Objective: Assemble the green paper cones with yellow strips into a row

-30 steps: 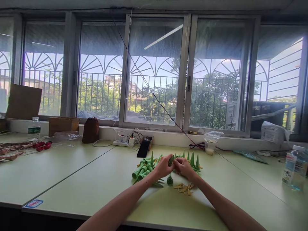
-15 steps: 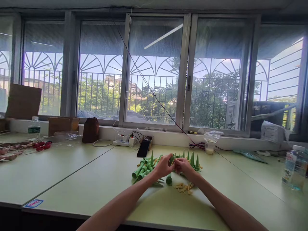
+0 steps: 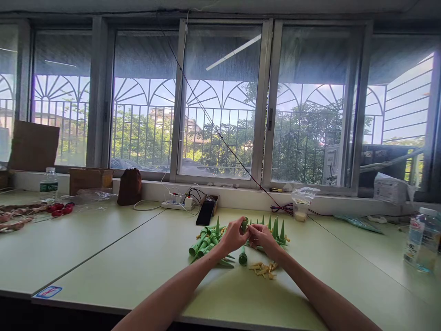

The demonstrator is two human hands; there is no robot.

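Left hand (image 3: pixel 234 237) grips the cone (image 3: pixel 245 223) between the hands, rim now tipped up; work apparently stays on that piece. Right hand (image 3: pixel 263 239) pinched beside it (can't tell on what), yellow bits (image 3: pixel 263 269) just below.

A blue-bordered sticker (image 3: pixel 49 292) bears a red mark, its character unclear, near the front edge of a bench (image 3: pixel 113 276); labels on a green-banded bottle (image 3: pixel 48 186), left, and a clear bottle (image 3: pixel 421 241), right, cannot be read.
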